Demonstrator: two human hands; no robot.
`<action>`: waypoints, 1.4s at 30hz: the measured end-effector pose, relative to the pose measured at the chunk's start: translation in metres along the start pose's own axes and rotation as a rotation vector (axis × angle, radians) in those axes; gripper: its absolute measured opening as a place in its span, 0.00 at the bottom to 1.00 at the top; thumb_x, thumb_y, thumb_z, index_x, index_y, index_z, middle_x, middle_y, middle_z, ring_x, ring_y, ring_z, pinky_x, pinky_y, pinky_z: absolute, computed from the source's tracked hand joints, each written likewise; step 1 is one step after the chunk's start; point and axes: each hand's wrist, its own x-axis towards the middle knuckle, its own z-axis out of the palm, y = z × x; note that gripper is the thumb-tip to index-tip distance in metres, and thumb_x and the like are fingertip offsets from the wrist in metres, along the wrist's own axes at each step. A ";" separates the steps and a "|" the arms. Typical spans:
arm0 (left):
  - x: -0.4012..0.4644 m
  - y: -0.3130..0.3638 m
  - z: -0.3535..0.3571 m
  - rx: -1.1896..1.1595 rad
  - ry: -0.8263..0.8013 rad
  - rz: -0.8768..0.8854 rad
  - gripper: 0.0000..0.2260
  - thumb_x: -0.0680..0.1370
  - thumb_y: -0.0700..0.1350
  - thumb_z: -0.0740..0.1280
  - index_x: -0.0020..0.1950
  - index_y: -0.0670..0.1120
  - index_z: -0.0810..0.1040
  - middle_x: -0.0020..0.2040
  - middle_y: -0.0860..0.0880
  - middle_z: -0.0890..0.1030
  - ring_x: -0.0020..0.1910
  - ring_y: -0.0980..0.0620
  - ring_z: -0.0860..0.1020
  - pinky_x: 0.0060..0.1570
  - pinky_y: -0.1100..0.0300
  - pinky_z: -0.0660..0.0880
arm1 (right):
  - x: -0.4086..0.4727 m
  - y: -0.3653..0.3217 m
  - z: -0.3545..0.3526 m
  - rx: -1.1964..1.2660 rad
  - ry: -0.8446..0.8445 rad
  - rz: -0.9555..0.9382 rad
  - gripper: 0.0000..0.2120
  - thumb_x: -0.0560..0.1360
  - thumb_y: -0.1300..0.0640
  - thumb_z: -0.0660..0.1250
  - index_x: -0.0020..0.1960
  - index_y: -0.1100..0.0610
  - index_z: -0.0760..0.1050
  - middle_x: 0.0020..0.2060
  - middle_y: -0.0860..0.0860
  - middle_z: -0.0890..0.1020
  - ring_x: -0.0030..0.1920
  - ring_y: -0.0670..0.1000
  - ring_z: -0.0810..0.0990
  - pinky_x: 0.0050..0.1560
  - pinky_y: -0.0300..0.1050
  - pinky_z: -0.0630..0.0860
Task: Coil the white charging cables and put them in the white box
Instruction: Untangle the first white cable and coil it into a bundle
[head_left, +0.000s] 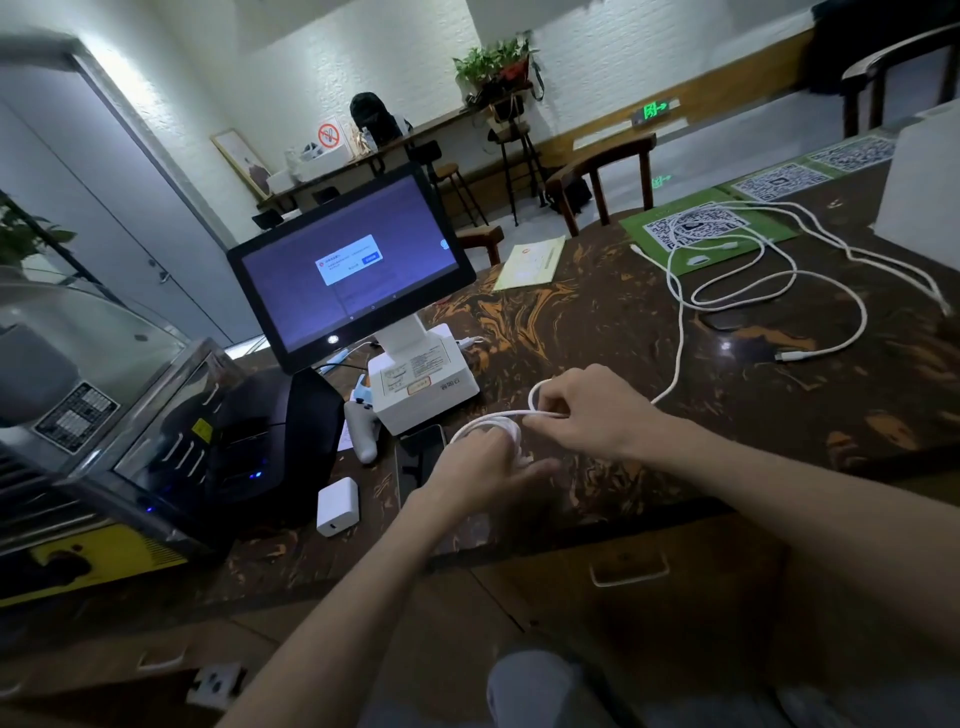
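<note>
My left hand (480, 467) has loops of a white charging cable (675, 364) wound around its fingers, while my right hand (582, 410) pinches the strand just beside it. The cable's slack trails right across the marbled table (597, 322) toward a second white cable (841, 249); the white box (919, 192) stands at the far right edge.

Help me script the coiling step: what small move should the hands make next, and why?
Probably the right hand should lay another loop onto the left hand. A few turns of the white cable already sit round the left fingers, while most of it trails loose across the table.
</note>
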 end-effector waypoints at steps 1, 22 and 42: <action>0.000 -0.004 0.002 -0.129 -0.027 -0.043 0.27 0.78 0.66 0.63 0.39 0.41 0.75 0.28 0.51 0.69 0.25 0.54 0.66 0.29 0.60 0.63 | -0.002 -0.003 0.000 -0.009 0.004 -0.011 0.17 0.78 0.45 0.66 0.37 0.55 0.81 0.31 0.50 0.81 0.33 0.51 0.78 0.35 0.41 0.65; 0.008 0.012 0.021 -1.285 0.219 -0.360 0.23 0.80 0.44 0.55 0.30 0.51 0.81 0.26 0.53 0.75 0.23 0.57 0.72 0.24 0.64 0.67 | -0.023 0.003 0.029 0.811 0.026 0.434 0.16 0.75 0.58 0.75 0.60 0.56 0.76 0.51 0.53 0.84 0.51 0.51 0.85 0.51 0.46 0.83; -0.010 0.004 0.027 -0.951 -0.016 -0.640 0.11 0.81 0.45 0.59 0.39 0.45 0.71 0.30 0.49 0.70 0.22 0.55 0.65 0.24 0.61 0.60 | -0.004 0.036 0.000 0.893 -0.076 0.263 0.04 0.79 0.63 0.68 0.49 0.61 0.82 0.34 0.51 0.81 0.31 0.48 0.75 0.33 0.38 0.69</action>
